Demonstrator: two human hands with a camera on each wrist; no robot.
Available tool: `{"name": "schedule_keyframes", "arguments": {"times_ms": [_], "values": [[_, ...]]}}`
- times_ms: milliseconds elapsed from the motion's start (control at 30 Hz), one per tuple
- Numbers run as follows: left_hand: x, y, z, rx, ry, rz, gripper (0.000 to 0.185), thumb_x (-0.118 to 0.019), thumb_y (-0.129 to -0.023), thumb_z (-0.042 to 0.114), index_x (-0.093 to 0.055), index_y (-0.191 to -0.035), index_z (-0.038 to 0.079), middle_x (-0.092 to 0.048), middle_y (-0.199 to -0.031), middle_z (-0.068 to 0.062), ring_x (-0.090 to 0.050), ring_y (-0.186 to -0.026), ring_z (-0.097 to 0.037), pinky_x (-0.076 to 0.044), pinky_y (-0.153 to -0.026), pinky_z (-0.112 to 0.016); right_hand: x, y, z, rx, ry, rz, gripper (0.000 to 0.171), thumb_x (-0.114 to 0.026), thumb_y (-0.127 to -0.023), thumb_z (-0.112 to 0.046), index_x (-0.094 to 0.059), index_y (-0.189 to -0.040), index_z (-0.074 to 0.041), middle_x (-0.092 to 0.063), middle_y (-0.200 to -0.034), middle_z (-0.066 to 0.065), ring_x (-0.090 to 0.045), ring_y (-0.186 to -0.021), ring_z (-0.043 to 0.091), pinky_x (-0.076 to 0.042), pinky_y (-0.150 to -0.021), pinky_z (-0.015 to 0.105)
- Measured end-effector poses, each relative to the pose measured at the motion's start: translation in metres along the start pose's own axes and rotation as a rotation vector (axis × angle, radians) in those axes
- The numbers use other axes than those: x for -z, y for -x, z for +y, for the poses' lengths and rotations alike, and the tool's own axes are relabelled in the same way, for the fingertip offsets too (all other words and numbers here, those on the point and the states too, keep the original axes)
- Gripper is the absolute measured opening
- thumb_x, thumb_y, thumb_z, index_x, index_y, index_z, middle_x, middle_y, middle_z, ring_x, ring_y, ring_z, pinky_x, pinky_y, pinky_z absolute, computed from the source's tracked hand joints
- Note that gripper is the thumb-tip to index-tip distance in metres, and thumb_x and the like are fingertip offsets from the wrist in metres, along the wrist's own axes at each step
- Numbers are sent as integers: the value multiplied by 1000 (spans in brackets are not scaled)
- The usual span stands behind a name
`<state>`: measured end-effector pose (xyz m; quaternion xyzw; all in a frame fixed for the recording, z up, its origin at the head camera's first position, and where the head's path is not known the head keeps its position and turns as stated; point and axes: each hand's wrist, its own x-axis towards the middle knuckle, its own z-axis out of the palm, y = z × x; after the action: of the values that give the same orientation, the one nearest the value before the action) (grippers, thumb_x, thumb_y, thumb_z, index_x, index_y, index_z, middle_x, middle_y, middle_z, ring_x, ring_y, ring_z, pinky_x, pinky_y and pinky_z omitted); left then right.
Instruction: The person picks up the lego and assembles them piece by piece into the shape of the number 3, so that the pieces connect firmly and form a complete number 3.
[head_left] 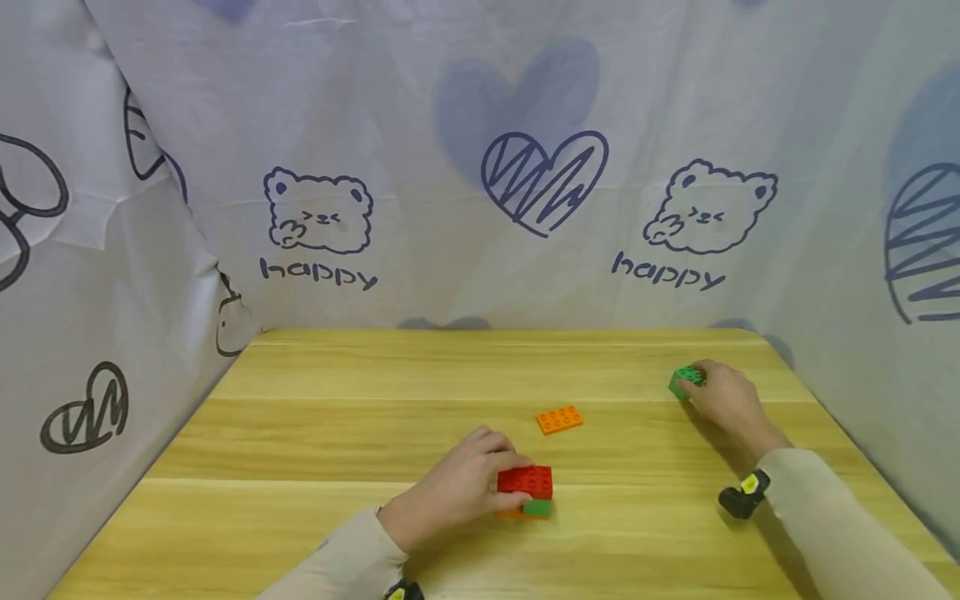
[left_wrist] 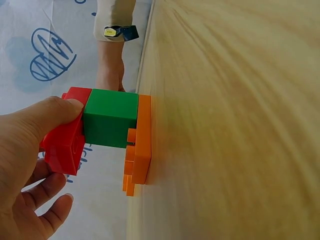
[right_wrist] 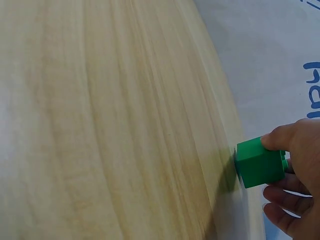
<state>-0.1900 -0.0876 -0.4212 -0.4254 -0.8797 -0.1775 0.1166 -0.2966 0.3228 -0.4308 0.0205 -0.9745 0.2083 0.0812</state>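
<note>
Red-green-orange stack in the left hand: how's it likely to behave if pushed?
The stack is probably light and stiff, judging by its glossy, plastic-looking surfaces. Pressing the overhanging end of the red brick might pry it loose, since the green brick supports only the other end. Rolling seems unlikely with that flat orange base.

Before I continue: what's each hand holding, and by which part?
Left hand holds the stack by the sides of its red top brick. Right hand pinches the single green brick by its sides.
</note>
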Motion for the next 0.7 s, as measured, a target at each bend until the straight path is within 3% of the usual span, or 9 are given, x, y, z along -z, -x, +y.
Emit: {"name": "schedule_keyframes", "arguments": {"times_ms": [300,700], "values": [[0,2,0,-5,2,10,38,-74,-87,40,-74,-113,13,-61,-98,5,-50,-90,-9,-44,-77,-18,2,3,-6,28,-32,12,55,-58,-97,-30,-48,-130,13,-59,-113,31,-58,-98,44,-45,-85,60],[1,1,0,-3,23,-6,38,-73,-88,41,-73,-114,14,-60,-96,6,-49,-88,-8,-43,-74,-17,13,12,-22,97,-64,52,53,-61,-97,-30,-48,-130,9,-59,-115,29,-56,-104,46,-45,-87,60]]}}
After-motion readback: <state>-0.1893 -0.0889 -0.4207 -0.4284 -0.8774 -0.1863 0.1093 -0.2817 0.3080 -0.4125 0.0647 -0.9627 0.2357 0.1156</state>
